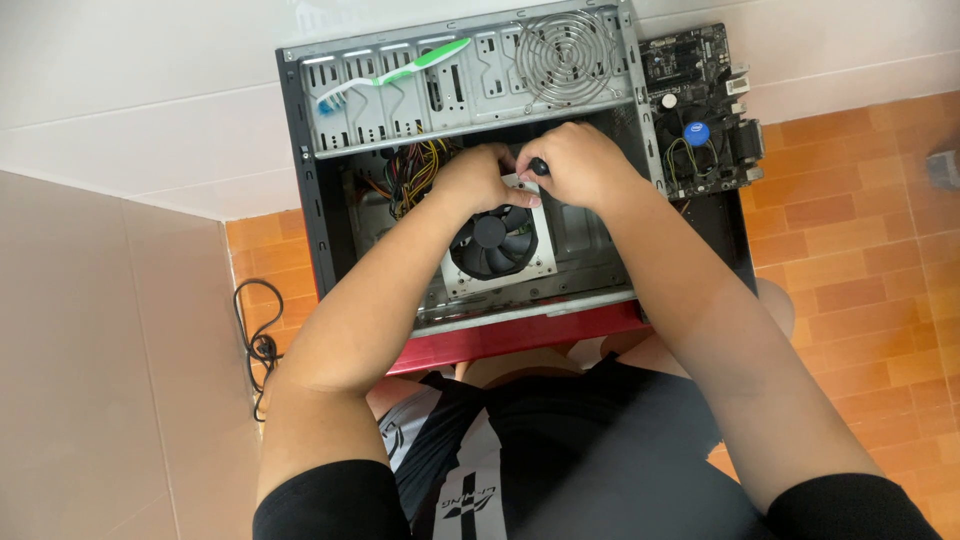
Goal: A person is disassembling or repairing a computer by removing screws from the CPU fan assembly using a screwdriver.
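Both hands inside open computer case (330, 215): right hand (580, 165) grips black screwdriver (538, 167); left hand (480, 178) pinches, perhaps screw, above black fan (492, 243).

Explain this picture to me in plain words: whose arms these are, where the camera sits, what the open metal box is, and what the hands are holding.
The camera is worn on a person's head and looks straight down, so the two bare arms are that person's own. The open metal box is a desktop computer case lying on an orange tiled floor. Inside it sits a black cooling fan and a bundle of coloured wires. The left hand rests at the fan's upper edge. The right hand grips a black-handled tool, probably a screwdriver; its tip is hidden. A green and white toothbrush lies on the case, and a circuit board rests beside it.
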